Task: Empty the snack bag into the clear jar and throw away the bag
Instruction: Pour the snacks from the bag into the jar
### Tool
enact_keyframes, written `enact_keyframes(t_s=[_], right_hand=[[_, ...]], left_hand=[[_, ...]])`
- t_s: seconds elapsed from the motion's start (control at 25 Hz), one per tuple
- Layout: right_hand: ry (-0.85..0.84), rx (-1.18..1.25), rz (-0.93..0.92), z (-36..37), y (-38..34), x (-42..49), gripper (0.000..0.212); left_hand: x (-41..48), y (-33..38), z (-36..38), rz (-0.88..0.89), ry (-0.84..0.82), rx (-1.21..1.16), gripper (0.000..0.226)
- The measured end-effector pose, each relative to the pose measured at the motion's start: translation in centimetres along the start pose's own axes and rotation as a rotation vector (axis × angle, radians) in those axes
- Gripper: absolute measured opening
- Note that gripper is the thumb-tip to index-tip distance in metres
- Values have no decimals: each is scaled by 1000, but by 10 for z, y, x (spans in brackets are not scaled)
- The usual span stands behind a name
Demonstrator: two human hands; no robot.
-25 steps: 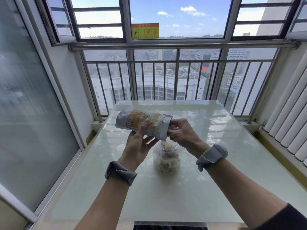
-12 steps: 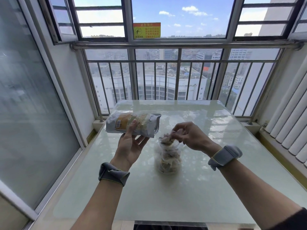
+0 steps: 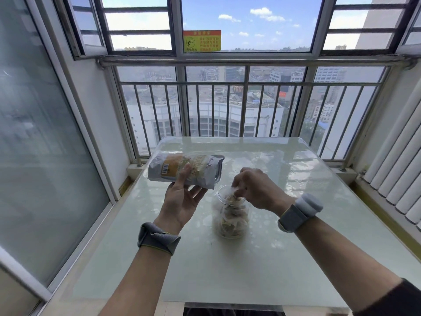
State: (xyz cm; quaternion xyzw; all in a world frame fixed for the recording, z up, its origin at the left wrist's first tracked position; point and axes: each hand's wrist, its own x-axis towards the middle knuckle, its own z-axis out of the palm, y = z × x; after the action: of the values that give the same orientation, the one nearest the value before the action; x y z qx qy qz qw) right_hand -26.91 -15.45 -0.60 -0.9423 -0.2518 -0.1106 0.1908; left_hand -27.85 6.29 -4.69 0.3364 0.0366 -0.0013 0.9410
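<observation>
The snack bag (image 3: 205, 169) lies sideways in the air above the worktop (image 3: 273, 258), up and to the left of the clear jar (image 3: 230, 222), its torn end pointing right toward the jar. It is a crinkled silver-grey foil pouch with an orange panel and a barcode near its left end; the print is too blurred to read. The left hand (image 3: 182, 201) grips it from below, thumb across the front.

The jar stands upright near the middle of the worktop, round, transparent, lid off and almost full of small pale wrapped snacks. The right hand (image 3: 257, 190) hangs over its mouth with curled fingers (image 3: 239, 188) dipping among the top pieces; I cannot tell whether they pinch one. Both wrists wear grey bands.

The worktop is a glossy, pale green glass slab with rounded far corners and bare surface all round the jar. Behind it run a metal railing (image 3: 227, 110) and windows bearing a yellow-and-orange warning sign (image 3: 201, 41), its characters unreadable.
</observation>
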Motion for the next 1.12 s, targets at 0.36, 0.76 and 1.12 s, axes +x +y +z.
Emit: enact_keyframes(t_s=[0.36, 0.76, 1.12], right_hand=[[-73, 210, 2, -15, -6, -1, 31], [-185, -12, -114, 2, -9, -7, 34], [-387, -209, -90, 19, -3, -11, 62]], left_hand=[[-1, 3, -2, 25, -23, -14, 55], [-1, 4, -6, 25, -32, -14, 54], [4, 2, -6, 0, -20, -7, 49]])
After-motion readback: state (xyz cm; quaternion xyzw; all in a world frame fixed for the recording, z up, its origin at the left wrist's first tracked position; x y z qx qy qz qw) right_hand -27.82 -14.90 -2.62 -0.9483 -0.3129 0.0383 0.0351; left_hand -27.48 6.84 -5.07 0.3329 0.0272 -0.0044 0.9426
